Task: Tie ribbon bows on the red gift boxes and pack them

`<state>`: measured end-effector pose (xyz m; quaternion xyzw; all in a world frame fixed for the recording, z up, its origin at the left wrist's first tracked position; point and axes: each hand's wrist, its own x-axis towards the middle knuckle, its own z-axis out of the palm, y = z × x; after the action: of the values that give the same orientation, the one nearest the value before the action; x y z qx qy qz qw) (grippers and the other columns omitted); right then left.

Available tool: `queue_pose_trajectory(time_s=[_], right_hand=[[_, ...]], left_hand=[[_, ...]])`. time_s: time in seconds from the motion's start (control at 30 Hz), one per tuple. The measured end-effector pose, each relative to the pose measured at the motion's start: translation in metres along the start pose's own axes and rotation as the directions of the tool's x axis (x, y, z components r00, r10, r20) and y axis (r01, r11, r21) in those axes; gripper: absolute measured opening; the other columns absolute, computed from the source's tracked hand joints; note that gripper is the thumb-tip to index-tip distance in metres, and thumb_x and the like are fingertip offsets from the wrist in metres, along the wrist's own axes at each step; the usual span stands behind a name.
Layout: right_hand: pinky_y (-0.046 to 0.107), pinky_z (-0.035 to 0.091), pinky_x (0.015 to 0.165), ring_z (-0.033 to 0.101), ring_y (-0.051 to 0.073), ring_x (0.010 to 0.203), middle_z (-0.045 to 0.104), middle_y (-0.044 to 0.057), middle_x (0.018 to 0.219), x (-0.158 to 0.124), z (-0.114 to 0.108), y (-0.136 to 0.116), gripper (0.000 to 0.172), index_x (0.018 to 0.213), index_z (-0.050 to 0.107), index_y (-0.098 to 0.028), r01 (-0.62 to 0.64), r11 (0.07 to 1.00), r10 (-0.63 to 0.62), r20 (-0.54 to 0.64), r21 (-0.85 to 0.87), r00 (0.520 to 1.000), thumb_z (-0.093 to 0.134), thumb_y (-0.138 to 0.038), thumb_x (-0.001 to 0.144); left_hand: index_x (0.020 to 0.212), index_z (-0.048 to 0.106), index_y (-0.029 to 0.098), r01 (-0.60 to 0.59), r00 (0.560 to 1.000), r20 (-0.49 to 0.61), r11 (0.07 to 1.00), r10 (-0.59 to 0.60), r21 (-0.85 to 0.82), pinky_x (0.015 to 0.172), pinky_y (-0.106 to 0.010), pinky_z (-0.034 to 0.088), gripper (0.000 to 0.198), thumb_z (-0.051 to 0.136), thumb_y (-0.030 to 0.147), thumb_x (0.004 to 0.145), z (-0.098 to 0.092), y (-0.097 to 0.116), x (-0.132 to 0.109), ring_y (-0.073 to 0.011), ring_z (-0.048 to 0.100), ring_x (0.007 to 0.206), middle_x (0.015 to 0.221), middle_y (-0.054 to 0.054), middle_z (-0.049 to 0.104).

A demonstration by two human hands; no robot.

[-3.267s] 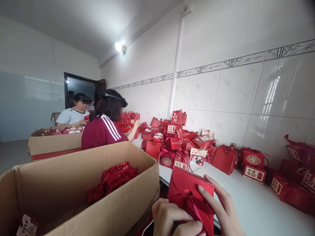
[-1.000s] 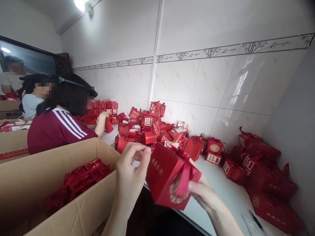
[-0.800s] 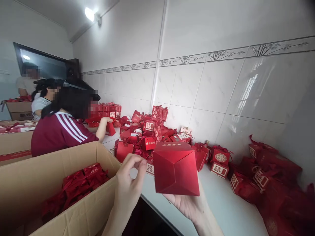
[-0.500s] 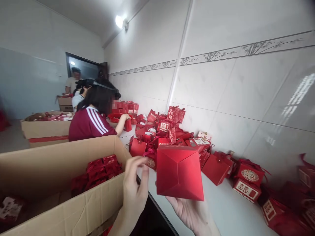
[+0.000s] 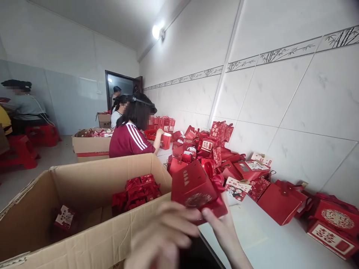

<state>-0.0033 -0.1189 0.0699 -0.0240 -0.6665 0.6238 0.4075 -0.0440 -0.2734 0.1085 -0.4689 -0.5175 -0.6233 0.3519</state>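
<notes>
A red gift box [image 5: 193,183] with gold lettering, a round gold pattern and a ribbon bow is held up tilted over the table edge. My right hand [image 5: 224,228] grips it from the right, thumb on the near lower side and the other fingers largely hidden behind. Blurred by motion, my left hand [image 5: 165,233] is at the box's lower left with fingers apart; whether they touch it I cannot tell. Left of the hands is an open cardboard carton [image 5: 92,239]. Inside it sit several red gift boxes [image 5: 140,190] and a single one [image 5: 64,220] apart from them.
A heap of red gift boxes [image 5: 207,145] lies on the white table [image 5: 252,235] along the tiled wall. More boxes [image 5: 333,228] stand at the right. A co-worker in a maroon shirt [image 5: 129,140] sits beyond the carton. Red stools [image 5: 42,134] stand far left.
The red gift box has been turned from its plain creased face to a printed side with the bow showing. My left hand has moved lower. The view has swung left.
</notes>
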Motion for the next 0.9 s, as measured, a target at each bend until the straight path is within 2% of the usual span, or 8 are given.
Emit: queue_pose_trajectory(time_s=[0.07, 0.13, 0.2, 0.3, 0.37, 0.47, 0.57, 0.9], right_hand=[[0.048, 0.048, 0.096, 0.051, 0.03, 0.121, 0.051, 0.011, 0.129, 0.0, -0.001, 0.006, 0.071, 0.128, 0.046, -0.024, 0.254, 0.888, -0.284, -0.021, -0.383, 0.959, 0.078, -0.035, 0.066], [0.053, 0.044, 0.098, 0.039, 0.033, 0.13, 0.038, 0.013, 0.137, 0.003, 0.0, 0.007, 0.068, 0.132, 0.041, -0.026, 0.425, 0.678, -0.441, 0.131, -0.599, 0.888, 0.074, -0.031, 0.072], [0.052, 0.047, 0.096, 0.035, 0.033, 0.133, 0.031, 0.015, 0.14, 0.007, 0.004, 0.003, 0.067, 0.137, 0.034, -0.027, 0.542, 0.552, -0.502, 0.266, -0.634, 0.823, 0.067, -0.026, 0.079], [0.047, 0.052, 0.091, 0.038, 0.031, 0.131, 0.029, 0.016, 0.14, 0.012, 0.014, -0.003, 0.071, 0.141, 0.027, -0.027, 0.63, 0.455, -0.539, 0.369, -0.629, 0.757, 0.064, -0.02, 0.081], [0.044, 0.054, 0.089, 0.039, 0.03, 0.13, 0.027, 0.016, 0.141, 0.014, 0.022, -0.004, 0.071, 0.142, 0.027, -0.027, 0.651, 0.441, -0.537, 0.4, -0.618, 0.743, 0.063, -0.016, 0.081], [0.043, 0.052, 0.091, 0.033, 0.028, 0.134, 0.026, 0.014, 0.143, 0.017, 0.032, 0.001, 0.071, 0.142, 0.028, -0.028, 0.651, 0.466, -0.528, 0.403, -0.599, 0.748, 0.063, -0.015, 0.081], [0.047, 0.047, 0.096, 0.031, 0.028, 0.135, 0.027, 0.013, 0.143, 0.022, 0.043, 0.008, 0.069, 0.141, 0.029, -0.028, 0.665, 0.477, -0.545, 0.401, -0.575, 0.737, 0.062, -0.015, 0.081], [0.049, 0.043, 0.099, 0.032, 0.028, 0.135, 0.025, 0.008, 0.147, 0.031, 0.082, 0.025, 0.07, 0.141, 0.027, -0.035, 0.689, 0.557, -0.536, 0.433, -0.465, 0.725, 0.057, -0.011, 0.083]], left_hand=[[0.077, 0.056, 0.026, 0.14, 0.98, -0.128, 0.986, -0.151, -0.089, 0.072, -0.033, 0.056, 0.03, 0.032, 0.022, 0.094, -0.015, -0.022, 0.015, -0.0164, 0.066, 0.074, 0.068, 0.002, 0.062], [0.083, 0.06, 0.024, 0.307, 0.938, -0.137, 0.948, -0.317, -0.087, 0.069, -0.027, 0.054, 0.021, 0.042, 0.027, 0.093, -0.021, -0.041, 0.023, -0.0151, 0.062, 0.077, 0.078, 0.0, 0.061], [0.098, 0.062, 0.024, 0.398, 0.917, -0.036, 0.917, -0.397, 0.011, 0.068, -0.025, 0.053, 0.019, 0.052, 0.036, 0.088, -0.021, -0.053, 0.026, -0.0149, 0.06, 0.081, 0.089, -0.002, 0.06], [0.106, 0.059, 0.023, 0.398, 0.911, 0.091, 0.915, -0.402, 0.06, 0.072, -0.026, 0.053, 0.029, 0.06, 0.04, 0.082, -0.018, -0.062, 0.024, -0.0161, 0.06, 0.086, 0.095, -0.004, 0.058], [0.097, 0.061, 0.022, 0.332, 0.939, 0.078, 0.941, -0.336, 0.059, 0.07, -0.024, 0.052, 0.015, 0.061, 0.028, 0.083, -0.019, -0.064, 0.022, -0.0144, 0.059, 0.086, 0.094, -0.003, 0.056], [0.086, 0.062, 0.02, 0.032, 0.999, 0.002, 0.995, -0.032, 0.09, 0.067, -0.024, 0.05, 0.01, 0.059, 0.011, 0.081, -0.026, -0.066, 0.019, -0.0109, 0.056, 0.075, 0.082, 0.0, 0.055], [0.082, 0.064, 0.019, -0.204, 0.978, -0.001, 0.958, 0.208, 0.203, 0.075, -0.03, 0.05, 0.015, 0.062, 0.006, 0.077, -0.036, -0.066, 0.011, -0.0096, 0.054, 0.068, 0.07, 0.004, 0.056], [0.073, 0.066, 0.025, -0.19, 0.981, 0.029, 0.902, 0.194, 0.388, 0.081, -0.024, 0.05, 0.02, 0.061, 0.008, 0.082, -0.061, -0.072, -0.005, -0.0051, 0.061, 0.056, 0.054, 0.013, 0.065]])
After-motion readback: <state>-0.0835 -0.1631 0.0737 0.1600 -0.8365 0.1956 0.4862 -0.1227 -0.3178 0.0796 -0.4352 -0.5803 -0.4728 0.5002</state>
